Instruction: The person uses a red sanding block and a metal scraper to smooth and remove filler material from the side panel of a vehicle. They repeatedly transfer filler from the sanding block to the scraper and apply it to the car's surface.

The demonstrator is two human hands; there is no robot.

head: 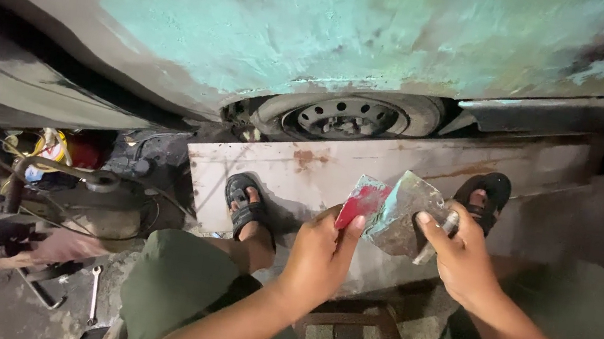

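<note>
I see the red spreader (362,201) pressed against the grey metal putty blade (403,215); the two touch edge to edge, in the air above the rusty white panel (396,162); I judge that the filler is being worked or scraped between the two tools, before any of it goes to the car body (259,24); the next move, I think, calls for a steady wipe along the blade edge, with the blade kept level so nothing drops.

My left hand (317,261) is closed around the lower part of the spreader, the thumb on its face; my right hand (461,260) grips the blade from behind, the thumb laid over its edge, and its handle is hidden in the palm; both forearms come up from below and the wrists bend inward, toward each other.

My feet in black sandals (244,205) rest on the panel; behind it is a wheel with a steel rim (344,117), under the green sanded body; a wrench (93,294) lies on the floor at the left.
</note>
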